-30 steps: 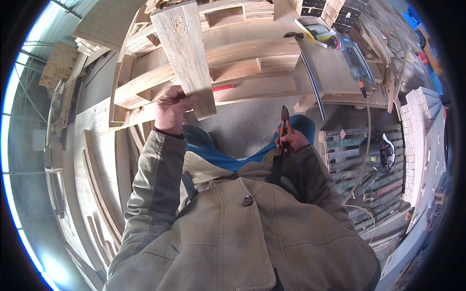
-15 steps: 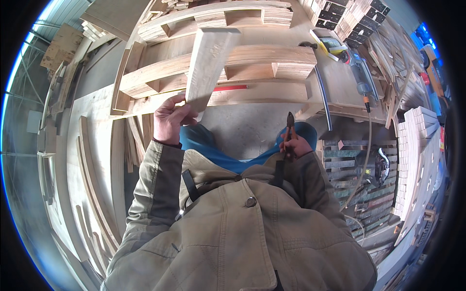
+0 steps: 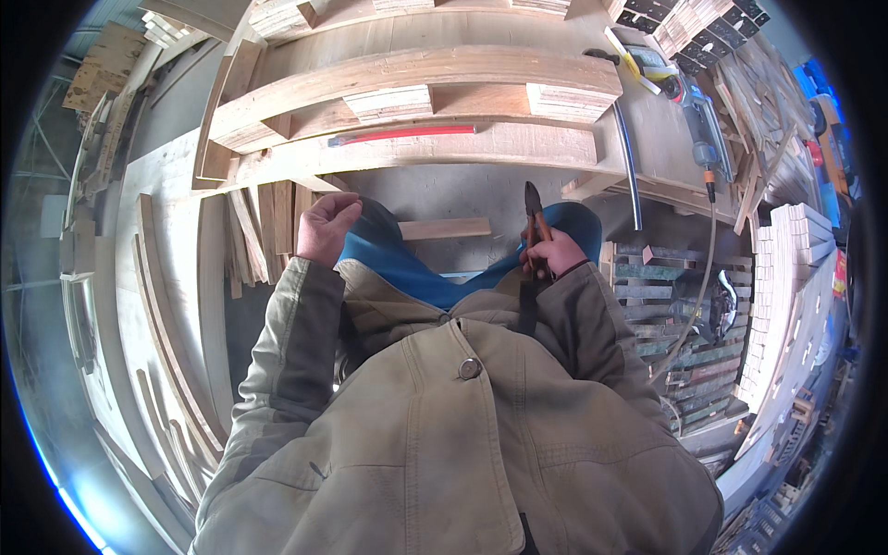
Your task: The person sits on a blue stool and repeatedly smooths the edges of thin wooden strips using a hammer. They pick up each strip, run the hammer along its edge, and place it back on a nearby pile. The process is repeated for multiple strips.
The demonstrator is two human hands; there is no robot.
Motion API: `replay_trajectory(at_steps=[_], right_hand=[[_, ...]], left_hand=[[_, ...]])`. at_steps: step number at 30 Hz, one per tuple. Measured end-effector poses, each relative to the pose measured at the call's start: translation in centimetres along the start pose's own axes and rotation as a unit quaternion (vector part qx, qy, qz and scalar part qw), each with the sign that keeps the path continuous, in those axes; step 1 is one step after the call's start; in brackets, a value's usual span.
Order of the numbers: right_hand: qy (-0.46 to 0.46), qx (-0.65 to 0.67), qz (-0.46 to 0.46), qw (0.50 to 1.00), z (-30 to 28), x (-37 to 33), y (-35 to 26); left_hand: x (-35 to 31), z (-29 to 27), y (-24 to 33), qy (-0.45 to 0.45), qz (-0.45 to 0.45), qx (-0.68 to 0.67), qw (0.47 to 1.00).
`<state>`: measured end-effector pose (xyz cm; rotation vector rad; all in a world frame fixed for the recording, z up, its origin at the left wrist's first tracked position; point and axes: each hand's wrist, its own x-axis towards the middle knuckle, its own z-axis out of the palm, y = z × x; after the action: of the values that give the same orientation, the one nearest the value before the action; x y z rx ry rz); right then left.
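Observation:
My left hand (image 3: 327, 228) is raised over my left knee, in front of the workbench edge. Its fingers are curled in against the thumb, and nothing shows in them. My right hand (image 3: 553, 254) is wrapped round the orange-brown handles of a pair of pliers (image 3: 533, 209), whose dark jaws point away from me above my right knee. A short flat board (image 3: 446, 228) lies low on the floor between my legs. Ahead, a wooden pallet-like frame (image 3: 407, 79) with block spacers rests on the bench. A thin red stick-like thing (image 3: 407, 134) lies along its near board.
A metal bar (image 3: 628, 171) sticks out over the bench's right edge. Beyond it lies a power tool (image 3: 698, 129) with a hose (image 3: 708, 240) hanging down. Slatted pallets (image 3: 694, 361) stand to the right, wood strips (image 3: 162, 305) to the left, stacked blocks (image 3: 708, 32) at the back right.
My left hand has let go of the short board, which now lies on the floor between my legs. The pliers stay in my right hand. The view has shifted slightly downward.

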<state>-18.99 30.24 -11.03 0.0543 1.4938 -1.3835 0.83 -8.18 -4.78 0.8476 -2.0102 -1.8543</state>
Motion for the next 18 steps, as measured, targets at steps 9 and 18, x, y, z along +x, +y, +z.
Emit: replay_trajectory(at_steps=[9, 18], right_hand=[[0.029, 0.086, 0.010, 0.996, -1.0, -0.7, 0.6], [0.037, 0.100, 0.011, 0.994, -0.8, -1.4, 0.3]], left_hand=[[1.6, 1.0, -3.8, -0.020, -0.100, -0.067, 0.992], [3.4, 2.2, -6.0, -0.065, -0.111, -0.058, 0.990]])
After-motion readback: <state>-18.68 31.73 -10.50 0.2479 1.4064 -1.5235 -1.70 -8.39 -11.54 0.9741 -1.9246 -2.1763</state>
